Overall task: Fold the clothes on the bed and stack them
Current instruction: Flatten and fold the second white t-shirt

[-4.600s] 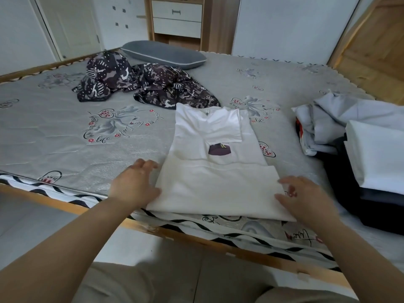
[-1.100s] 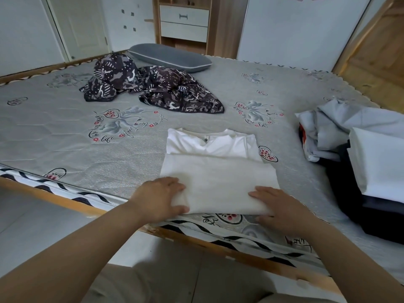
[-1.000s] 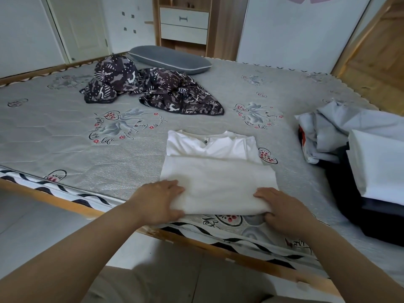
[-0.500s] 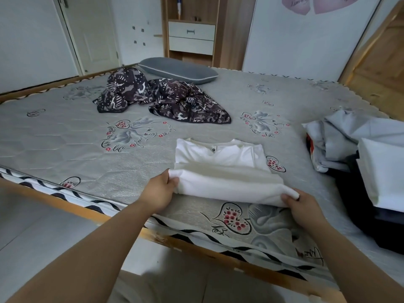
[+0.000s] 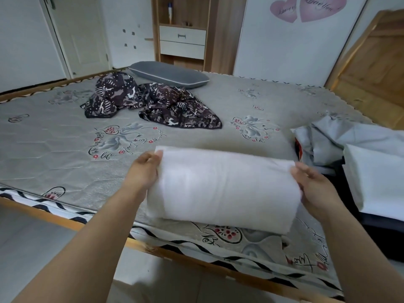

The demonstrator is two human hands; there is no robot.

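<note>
Centre of frame: the white garment (image 5: 220, 186), folded into a thick bundle, is being held up just above the near edge of the bed (image 5: 54, 154). The left hand (image 5: 143, 173) is gripping its left end, fingers curling onto the cloth; the right hand (image 5: 314, 190) is cupping the right end, fingers bent round it. Holding at both ends is probably keeping the folds from sagging open while the bundle is carried. At the right edge of the frame a stack of folded clothes (image 5: 371, 178) is sitting on the bed, likely where the bundle is heading. Upper left, a dark patterned garment (image 5: 153, 101) is lying crumpled, not yet folded, in front of a grey pillow (image 5: 168, 74). The stack is being cut off by the frame; the bundle's underside and both palms are being hidden by cloth.
</note>
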